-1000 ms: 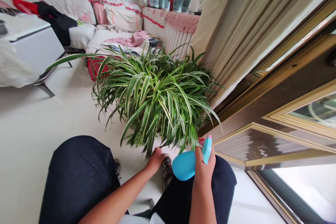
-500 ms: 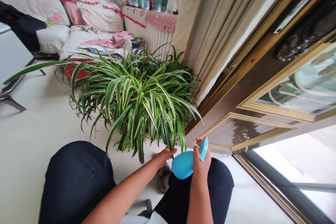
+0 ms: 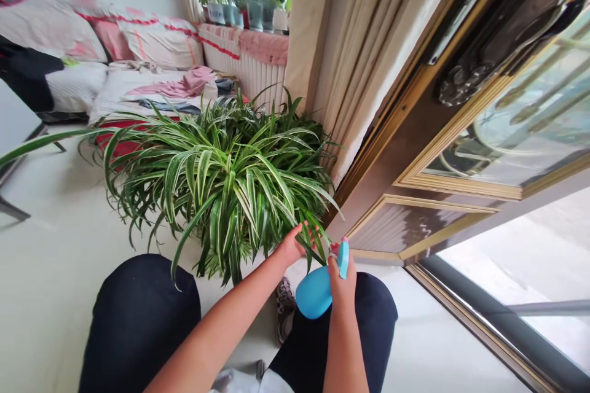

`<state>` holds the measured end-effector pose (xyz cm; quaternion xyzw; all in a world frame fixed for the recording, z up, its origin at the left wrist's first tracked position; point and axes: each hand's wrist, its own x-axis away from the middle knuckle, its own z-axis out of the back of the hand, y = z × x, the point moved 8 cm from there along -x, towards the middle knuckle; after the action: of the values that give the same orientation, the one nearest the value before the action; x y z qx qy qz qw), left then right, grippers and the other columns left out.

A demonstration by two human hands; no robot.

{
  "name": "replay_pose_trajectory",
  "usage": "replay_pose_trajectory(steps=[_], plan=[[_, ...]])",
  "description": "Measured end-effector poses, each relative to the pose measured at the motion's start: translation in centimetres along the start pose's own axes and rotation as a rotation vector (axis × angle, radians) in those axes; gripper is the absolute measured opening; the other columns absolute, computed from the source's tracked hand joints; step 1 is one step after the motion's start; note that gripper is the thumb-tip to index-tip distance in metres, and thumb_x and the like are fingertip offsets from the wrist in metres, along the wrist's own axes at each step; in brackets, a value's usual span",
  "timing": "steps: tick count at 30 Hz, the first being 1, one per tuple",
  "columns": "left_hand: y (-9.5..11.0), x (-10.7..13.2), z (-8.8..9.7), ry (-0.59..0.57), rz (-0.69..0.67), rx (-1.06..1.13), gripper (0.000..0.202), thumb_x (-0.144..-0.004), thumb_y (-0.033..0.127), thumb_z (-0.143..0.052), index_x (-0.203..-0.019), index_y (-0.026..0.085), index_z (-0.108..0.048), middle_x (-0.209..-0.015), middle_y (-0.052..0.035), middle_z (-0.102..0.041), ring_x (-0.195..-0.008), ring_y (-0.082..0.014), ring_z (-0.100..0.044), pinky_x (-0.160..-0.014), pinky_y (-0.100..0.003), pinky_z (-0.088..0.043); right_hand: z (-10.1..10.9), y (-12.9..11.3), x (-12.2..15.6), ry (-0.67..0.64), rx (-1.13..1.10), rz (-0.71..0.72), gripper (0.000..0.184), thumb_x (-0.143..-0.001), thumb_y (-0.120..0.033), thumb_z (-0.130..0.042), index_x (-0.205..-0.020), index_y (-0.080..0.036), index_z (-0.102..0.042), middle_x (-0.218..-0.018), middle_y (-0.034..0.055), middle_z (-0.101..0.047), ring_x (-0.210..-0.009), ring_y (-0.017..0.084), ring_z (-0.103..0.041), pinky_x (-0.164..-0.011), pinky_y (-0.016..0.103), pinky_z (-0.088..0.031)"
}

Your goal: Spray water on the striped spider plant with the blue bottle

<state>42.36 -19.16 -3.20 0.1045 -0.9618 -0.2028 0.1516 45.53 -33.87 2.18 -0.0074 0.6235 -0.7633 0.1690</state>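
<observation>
A bushy spider plant [image 3: 221, 178] with green leaves edged in pale cream spreads out in front of me. My left hand [image 3: 292, 245] reaches to its lower right side, fingers stretched out and apart, with a few drooping leaves lying across them. Beside it, my right hand [image 3: 342, 276] is wrapped round the neck of a blue spray bottle [image 3: 314, 293]. The bottle's light blue head points toward the leaves near my left hand. The plant's pot is hidden under the foliage.
To the right stands a brown door [image 3: 369, 215] with gold trim, beside a beige curtain [image 3: 364, 43]. A bed or sofa with clothes [image 3: 184, 83] lies behind the plant. Potted plants [image 3: 249, 6] line the windowsill. A table edge [image 3: 13, 116] shows at left.
My left hand has risen into the leaves at the plant's right side, and its fingers have spread. The spray bottle stays in my right hand. The view has shifted slightly right.
</observation>
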Motion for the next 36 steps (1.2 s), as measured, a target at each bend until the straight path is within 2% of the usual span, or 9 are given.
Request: replay_pose_trajectory(steps=[4,10,16,18,22,27,31,36], plan=[[1.9,0.3,-1.0,-0.009,-0.033,0.044,0.04,-0.09,0.044,-0.045,-0.115,0.016,-0.057,-0.115,-0.0115,-0.07,-0.111,-0.0287,-0.064,-0.094,-0.047,-0.048,-0.9,-0.2,0.1,-0.081,-0.047,0.03,0.062,-0.074,-0.033,-0.055,-0.134,-0.016,-0.053,-0.104,0.0082,-0.071,-0.09,0.024,-0.066,-0.077,0.039,-0.053],[4.2,0.4,-2.0,-0.005,-0.035,0.094,0.05,-0.092,0.052,-0.032,-0.116,0.014,-0.055,-0.121,-0.0143,-0.066,-0.118,-0.0311,-0.059,-0.098,-0.053,-0.045,-2.9,-1.5,1.2,-0.254,-0.114,0.112,0.056,-0.073,-0.027,-0.056,-0.129,-0.016,-0.056,-0.114,0.01,-0.069,-0.107,0.026,-0.065,-0.094,0.043,-0.05],[4.7,0.4,-2.6,0.0,-0.023,0.108,0.048,-0.093,0.05,-0.031,-0.114,0.014,-0.055,-0.124,-0.0145,-0.065,-0.121,-0.0318,-0.058,-0.099,-0.054,-0.045,-4.0,-2.7,1.9,-0.306,-0.116,0.164,0.051,-0.071,-0.022,-0.056,-0.121,-0.018,-0.06,-0.109,0.0083,-0.069,-0.105,0.025,-0.064,-0.094,0.041,-0.049],[4.5,0.4,-2.6,-0.001,-0.019,0.109,0.047,-0.093,0.049,-0.031,-0.111,0.014,-0.056,-0.125,-0.0144,-0.064,-0.121,-0.0314,-0.058,-0.099,-0.054,-0.045,-4.0,-2.7,1.9,-0.294,-0.104,0.157,0.048,-0.07,-0.021,-0.054,-0.116,-0.017,-0.062,-0.102,0.0074,-0.07,-0.097,0.024,-0.066,-0.088,0.039,-0.051],[4.3,0.2,-2.4,-0.013,-0.021,0.109,0.046,-0.092,0.049,-0.033,-0.106,0.014,-0.058,-0.122,-0.0148,-0.066,-0.119,-0.0316,-0.059,-0.099,-0.053,-0.045,-4.1,-2.6,1.9,-0.285,-0.078,0.126,0.033,-0.069,-0.018,-0.05,-0.097,-0.017,-0.067,-0.078,0.0027,-0.068,-0.066,0.019,-0.064,-0.063,0.03,-0.053],[4.4,-0.2,-2.2,-0.038,-0.022,0.118,0.041,-0.09,0.048,-0.04,-0.098,0.014,-0.062,-0.118,-0.0156,-0.068,-0.118,-0.0323,-0.06,-0.099,-0.053,-0.045,-4.4,-2.8,2.0,-0.275,-0.066,0.134,0.025,-0.066,-0.019,-0.049,-0.085,-0.018,-0.065,-0.068,0.0007,-0.065,-0.06,0.018,-0.06,-0.058,0.028,-0.05],[4.5,-0.3,-2.1,-0.051,-0.026,0.13,0.041,-0.09,0.047,-0.041,-0.094,0.014,-0.064,-0.115,-0.0159,-0.07,-0.116,-0.0326,-0.061,-0.099,-0.052,-0.046,-4.6,-2.6,2.0,-0.267,-0.063,0.146,0.029,-0.065,-0.02,-0.05,-0.09,-0.018,-0.066,-0.071,0.0023,-0.067,-0.064,0.019,-0.063,-0.061,0.029,-0.052],[4.2,-0.2,-1.3,-0.043,-0.035,0.149,0.044,-0.093,0.045,-0.036,-0.097,0.013,-0.065,-0.113,-0.016,-0.071,-0.115,-0.031,-0.062,-0.098,-0.048,-0.047,-4.2,-1.6,1.8,-0.222,-0.057,0.137,0.048,-0.071,-0.021,-0.049,-0.118,-0.016,-0.059,-0.098,0.0083,-0.071,-0.088,0.023,-0.068,-0.077,0.033,-0.054]])
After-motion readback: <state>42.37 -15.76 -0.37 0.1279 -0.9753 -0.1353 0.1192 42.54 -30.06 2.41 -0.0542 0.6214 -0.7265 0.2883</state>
